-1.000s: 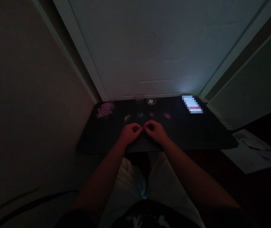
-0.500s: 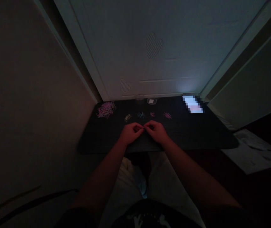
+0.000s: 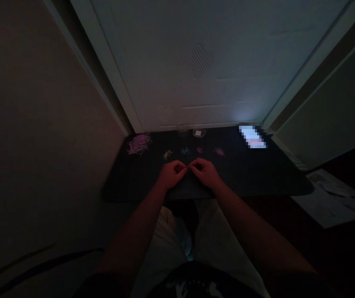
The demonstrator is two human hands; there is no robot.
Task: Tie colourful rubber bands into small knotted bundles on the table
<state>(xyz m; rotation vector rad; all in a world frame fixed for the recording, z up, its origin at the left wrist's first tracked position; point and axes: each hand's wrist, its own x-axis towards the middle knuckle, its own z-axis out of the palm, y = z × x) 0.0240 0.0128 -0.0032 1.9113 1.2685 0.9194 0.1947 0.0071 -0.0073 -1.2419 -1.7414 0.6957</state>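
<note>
My left hand (image 3: 171,174) and my right hand (image 3: 205,171) meet over the middle of the dark table (image 3: 252,178), fingertips pinched close together. Something tiny seems to be between them, too small to make out. Just beyond my hands lie small groups of thin pieces: a yellowish one (image 3: 167,154), a blue one (image 3: 184,151), a pink one (image 3: 199,150) and a purple-pink one (image 3: 219,152). A larger heap of pink and purple sticks (image 3: 139,144) rests at the table's back left.
At the back edge stand a clear cup (image 3: 182,129) and a small round dish (image 3: 199,133) with a white square in it. A lit, blurred-out screen (image 3: 252,136) lies at the back right. Behind the table rises a pale door (image 3: 165,62) with heart patterns.
</note>
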